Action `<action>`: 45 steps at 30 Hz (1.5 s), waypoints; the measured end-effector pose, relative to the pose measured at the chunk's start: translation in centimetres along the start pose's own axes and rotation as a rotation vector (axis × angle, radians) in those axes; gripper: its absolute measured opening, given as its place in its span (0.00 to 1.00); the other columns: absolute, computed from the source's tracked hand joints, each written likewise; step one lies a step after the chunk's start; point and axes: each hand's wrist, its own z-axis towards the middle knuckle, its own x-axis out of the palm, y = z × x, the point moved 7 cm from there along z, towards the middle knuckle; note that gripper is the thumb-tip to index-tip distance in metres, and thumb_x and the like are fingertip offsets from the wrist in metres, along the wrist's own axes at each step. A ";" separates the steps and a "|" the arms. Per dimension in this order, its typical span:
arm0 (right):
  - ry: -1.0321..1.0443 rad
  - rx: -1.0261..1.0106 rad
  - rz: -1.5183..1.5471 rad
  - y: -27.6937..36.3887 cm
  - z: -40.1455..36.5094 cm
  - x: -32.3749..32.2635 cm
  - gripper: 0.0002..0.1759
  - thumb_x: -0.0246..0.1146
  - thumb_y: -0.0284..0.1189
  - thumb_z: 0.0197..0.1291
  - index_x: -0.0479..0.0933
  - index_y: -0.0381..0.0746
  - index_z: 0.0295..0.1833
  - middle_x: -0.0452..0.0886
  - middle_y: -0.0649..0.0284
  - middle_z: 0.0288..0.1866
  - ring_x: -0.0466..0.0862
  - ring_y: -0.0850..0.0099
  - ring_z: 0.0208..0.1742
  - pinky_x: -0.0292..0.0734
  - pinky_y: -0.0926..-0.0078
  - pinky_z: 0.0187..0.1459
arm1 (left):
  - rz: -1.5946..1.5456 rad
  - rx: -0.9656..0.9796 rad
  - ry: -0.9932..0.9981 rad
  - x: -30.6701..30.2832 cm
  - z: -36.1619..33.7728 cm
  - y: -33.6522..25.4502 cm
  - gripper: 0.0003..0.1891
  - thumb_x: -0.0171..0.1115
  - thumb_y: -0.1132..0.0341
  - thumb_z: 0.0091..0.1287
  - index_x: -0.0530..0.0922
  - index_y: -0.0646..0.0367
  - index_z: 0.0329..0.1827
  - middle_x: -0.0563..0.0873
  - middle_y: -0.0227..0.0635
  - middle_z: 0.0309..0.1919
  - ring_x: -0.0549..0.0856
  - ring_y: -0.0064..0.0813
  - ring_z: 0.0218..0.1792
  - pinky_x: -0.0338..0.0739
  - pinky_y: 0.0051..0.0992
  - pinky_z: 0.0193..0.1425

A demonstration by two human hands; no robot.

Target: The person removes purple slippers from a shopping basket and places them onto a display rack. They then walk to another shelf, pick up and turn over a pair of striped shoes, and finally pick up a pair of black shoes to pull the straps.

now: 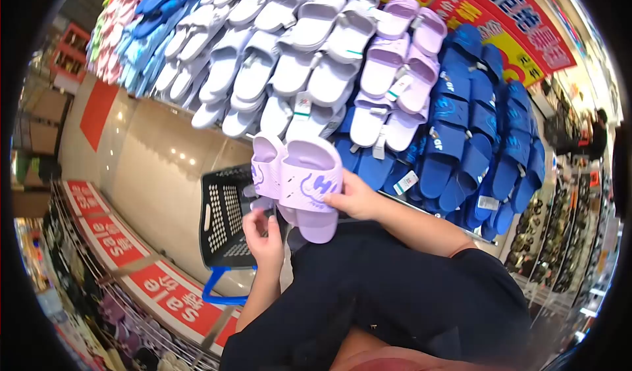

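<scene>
My right hand (pixel 355 198) grips a pair of light purple slide slippers (pixel 316 183) by the side of one strap, thumb on top. The pair hangs together in front of me, soles away, with darker purple lettering on the straps. Just below the left slipper, my left hand (pixel 264 236) is raised with curled fingers. Its fingertips are right at a small pale piece (pixel 261 204) under the slipper; I cannot tell what they pinch.
A sloping display of white slippers (pixel 296 68), purple slippers (pixel 388 75) and blue slippers (pixel 454 140) fills the space ahead. A black shopping basket (pixel 224 219) on a blue-framed cart stands below my hands. Red sale signs (pixel 161 282) line the left shelf.
</scene>
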 end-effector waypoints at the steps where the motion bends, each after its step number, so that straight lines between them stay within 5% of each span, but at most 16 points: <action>1: -0.041 -0.066 0.067 1.2 -0.9 -1.1 0.34 0.66 0.28 0.66 0.62 0.33 0.73 0.77 0.60 0.65 0.77 0.72 0.64 0.72 0.67 0.67 | 0.245 0.152 0.039 1.1 1.4 -3.0 0.26 0.65 0.74 0.65 0.72 0.63 0.67 0.76 0.39 0.52 0.79 0.25 0.46 0.76 0.25 0.50; 3: -0.122 -0.148 0.138 3.2 -2.6 -3.7 0.38 0.68 0.30 0.63 0.60 0.33 0.75 0.76 0.60 0.66 0.77 0.72 0.65 0.72 0.67 0.68 | 0.358 0.379 0.162 5.1 3.6 -5.4 0.34 0.61 0.76 0.68 0.61 0.61 0.77 0.76 0.41 0.59 0.80 0.29 0.49 0.77 0.28 0.55; 5: -0.154 -0.239 0.244 4.6 -3.7 -6.4 0.40 0.70 0.33 0.60 0.61 0.33 0.75 0.77 0.60 0.65 0.78 0.71 0.65 0.73 0.67 0.67 | -0.473 -0.045 0.486 11.3 4.6 -5.6 0.39 0.59 0.76 0.70 0.51 0.60 0.82 0.75 0.39 0.62 0.77 0.31 0.61 0.71 0.33 0.67; 7: -0.285 -0.301 0.167 6.7 -5.5 -10.2 0.41 0.70 0.33 0.58 0.62 0.32 0.74 0.78 0.60 0.64 0.79 0.71 0.63 0.74 0.67 0.66 | -0.533 -0.151 0.558 15.7 5.5 -6.3 0.37 0.55 0.78 0.72 0.51 0.58 0.82 0.80 0.40 0.59 0.82 0.24 0.53 0.77 0.23 0.54; 12: -0.570 -0.435 0.330 11.6 -7.3 -19.0 0.34 0.67 0.39 0.63 0.67 0.34 0.69 0.80 0.57 0.61 0.83 0.67 0.59 0.78 0.66 0.62 | -0.423 0.054 0.608 25.1 9.9 -13.0 0.35 0.56 0.79 0.72 0.55 0.58 0.82 0.82 0.38 0.50 0.80 0.15 0.38 0.75 0.17 0.41; 16: -0.818 -0.128 0.257 8.6 -5.2 -25.1 0.27 0.61 0.43 0.68 0.72 0.35 0.64 0.83 0.55 0.54 0.84 0.66 0.54 0.79 0.66 0.56 | 0.198 0.230 0.612 30.4 13.4 -12.3 0.44 0.64 0.64 0.64 0.53 0.63 0.82 0.80 0.62 0.56 0.82 0.56 0.57 0.76 0.43 0.63; 17: -0.872 0.035 0.151 6.3 -4.6 -26.8 0.28 0.61 0.43 0.68 0.72 0.35 0.64 0.83 0.55 0.53 0.84 0.64 0.53 0.79 0.66 0.56 | 0.244 0.241 0.634 31.3 13.3 -11.2 0.45 0.65 0.63 0.63 0.52 0.64 0.81 0.79 0.63 0.58 0.81 0.56 0.59 0.75 0.44 0.65; 18: -1.039 -0.130 -0.012 5.0 -3.9 -28.3 0.34 0.62 0.46 0.66 0.69 0.32 0.68 0.82 0.50 0.57 0.83 0.57 0.56 0.77 0.63 0.59 | 0.291 0.251 0.652 31.5 12.7 -10.9 0.45 0.65 0.62 0.63 0.52 0.65 0.81 0.78 0.63 0.60 0.79 0.57 0.61 0.73 0.44 0.66; 21: -1.135 -0.087 -0.398 4.9 -4.0 -27.8 0.48 0.64 0.52 0.62 0.59 0.26 0.74 0.71 0.33 0.66 0.73 0.41 0.67 0.68 0.54 0.69 | 0.479 0.342 0.652 32.3 11.8 -7.9 0.49 0.68 0.54 0.61 0.54 0.65 0.81 0.65 0.67 0.70 0.68 0.63 0.70 0.62 0.50 0.75; 28: -1.109 0.062 -0.493 6.4 -2.7 -29.6 0.47 0.61 0.54 0.62 0.60 0.24 0.71 0.66 0.23 0.66 0.68 0.33 0.69 0.65 0.52 0.71 | 0.361 0.246 0.616 33.7 11.8 -7.7 0.52 0.71 0.44 0.59 0.57 0.67 0.79 0.58 0.70 0.72 0.64 0.67 0.71 0.61 0.48 0.76; 36: -1.242 -0.082 -0.673 6.9 -3.8 -26.8 0.54 0.62 0.48 0.66 0.44 0.18 0.77 0.58 0.20 0.70 0.61 0.31 0.72 0.56 0.52 0.75 | 0.412 0.180 0.584 33.1 9.4 -8.5 0.49 0.70 0.43 0.60 0.60 0.59 0.79 0.60 0.69 0.68 0.64 0.67 0.68 0.62 0.50 0.74; 39: -1.259 -0.192 -0.992 7.9 -4.7 -23.8 0.54 0.66 0.42 0.63 0.44 0.19 0.77 0.55 0.23 0.72 0.58 0.32 0.73 0.54 0.49 0.76 | 0.398 0.179 0.588 32.1 9.7 -8.5 0.47 0.70 0.43 0.61 0.62 0.59 0.78 0.61 0.67 0.68 0.66 0.66 0.68 0.63 0.50 0.74; 42: -1.142 -0.355 -1.355 9.5 -5.8 -18.2 0.54 0.68 0.34 0.59 0.43 0.21 0.78 0.51 0.26 0.74 0.55 0.35 0.75 0.51 0.45 0.76 | 0.381 0.143 0.556 28.7 9.2 -8.4 0.43 0.72 0.49 0.61 0.65 0.59 0.76 0.62 0.63 0.68 0.67 0.61 0.69 0.64 0.47 0.74; 45: -0.949 -0.569 -1.397 7.5 -6.2 -13.9 0.51 0.68 0.28 0.53 0.48 0.22 0.77 0.55 0.31 0.72 0.58 0.37 0.73 0.53 0.47 0.75 | 0.275 0.243 0.439 22.8 6.8 -6.4 0.39 0.72 0.56 0.61 0.67 0.55 0.75 0.65 0.60 0.66 0.68 0.61 0.68 0.65 0.48 0.72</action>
